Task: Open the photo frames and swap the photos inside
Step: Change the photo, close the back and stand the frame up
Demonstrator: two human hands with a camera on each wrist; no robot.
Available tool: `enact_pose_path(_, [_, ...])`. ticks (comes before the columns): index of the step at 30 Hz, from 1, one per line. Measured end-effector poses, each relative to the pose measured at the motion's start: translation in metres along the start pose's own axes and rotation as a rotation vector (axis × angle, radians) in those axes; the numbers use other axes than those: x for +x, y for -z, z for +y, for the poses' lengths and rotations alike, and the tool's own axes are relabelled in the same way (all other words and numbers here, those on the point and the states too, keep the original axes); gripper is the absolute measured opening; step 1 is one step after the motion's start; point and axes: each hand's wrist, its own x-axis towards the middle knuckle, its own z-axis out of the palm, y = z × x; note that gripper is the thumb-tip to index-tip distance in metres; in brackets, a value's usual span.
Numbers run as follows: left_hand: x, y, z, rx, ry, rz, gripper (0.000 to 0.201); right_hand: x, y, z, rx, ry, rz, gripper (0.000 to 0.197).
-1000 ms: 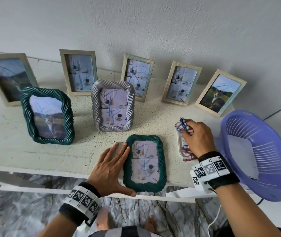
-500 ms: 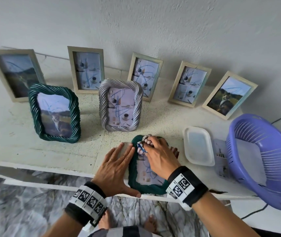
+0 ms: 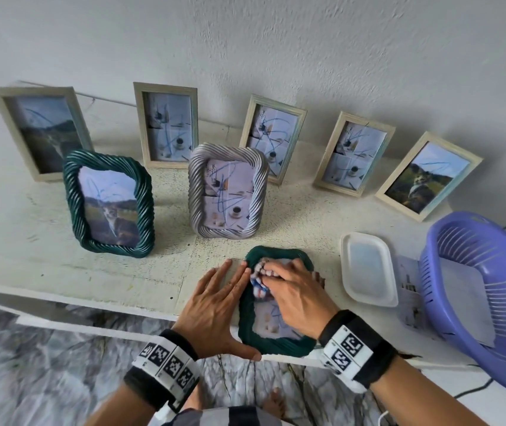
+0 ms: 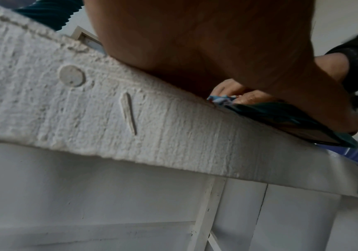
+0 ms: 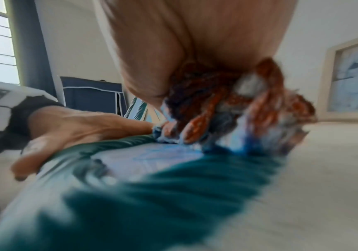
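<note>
A dark green rope-edged photo frame [image 3: 247,321] lies flat, face up, at the shelf's front edge, showing a pale photo with blue scribbles. My right hand [image 3: 288,290] grips a bunched blue, white and orange cloth [image 3: 257,281] and presses it on the frame's glass near the top left corner; the right wrist view shows the cloth [image 5: 234,108] on the glass, blurred. My left hand [image 3: 217,305] lies flat beside the frame's left edge, fingers straight, thumb along the bottom corner. A second green frame [image 3: 108,204] and a silver frame [image 3: 227,192] stand behind.
Several pale wooden frames [image 3: 167,124] lean on the wall at the back. A white plastic tray [image 3: 367,269] lies right of the flat frame, then a loose photo [image 3: 410,293] and a purple basket [image 3: 485,290] overhanging the shelf's right end. The shelf edge [image 4: 152,129] is right below my hands.
My right hand carried the cloth from the white tray leftwards onto the flat green frame and now rubs near its top left corner. The left hand stayed beside the frame.
</note>
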Motion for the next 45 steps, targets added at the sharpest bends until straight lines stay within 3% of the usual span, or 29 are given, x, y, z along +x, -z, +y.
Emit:
enact_pose_path(3, [-0.001, 0.001, -0.001, 0.008, 0.003, -0.011, 0.143, -0.015, 0.009, 0.02, -0.076, 0.056, 0.014, 0.044])
enact_pose_path(7, [0.0, 0.001, -0.001, 0.028, 0.004, -0.01, 0.143, 0.001, 0.01, 0.021, -0.097, -0.024, 0.103, 0.054])
enact_pose_path(13, [0.0, 0.002, -0.001, 0.026, 0.008, -0.01, 0.144, -0.027, 0.004, 0.007, -0.051, 0.131, 0.048, 0.047])
enact_pose_path(19, [-0.001, 0.0, -0.002, 0.01, 0.008, -0.005, 0.143, -0.009, 0.006, 0.022, -0.146, -0.092, 0.114, 0.052])
enact_pose_path(25, [0.0, 0.0, -0.002, 0.02, 0.015, -0.014, 0.144, -0.036, 0.0, 0.007, -0.044, 0.077, 0.008, 0.046])
enact_pose_path(30, [0.0, 0.001, -0.001, 0.011, 0.014, -0.007, 0.144, -0.009, 0.004, 0.02, -0.095, -0.08, 0.033, 0.057])
enact_pose_path(32, [0.0, 0.001, -0.002, 0.013, 0.018, -0.01, 0.144, -0.013, 0.003, 0.009, -0.045, -0.008, 0.059, 0.054])
enact_pose_path(36, [-0.001, 0.002, 0.0, 0.017, 0.016, -0.016, 0.144, -0.052, 0.002, 0.008, -0.036, 0.19, -0.053, 0.044])
enact_pose_path(41, [-0.002, 0.004, 0.002, 0.012, 0.017, -0.018, 0.143, -0.03, 0.004, 0.029, -0.087, -0.059, -0.012, 0.054])
enact_pose_path(45, [-0.001, 0.004, 0.001, 0.025, 0.016, -0.029, 0.144, -0.023, -0.004, -0.003, -0.032, 0.018, 0.013, 0.047])
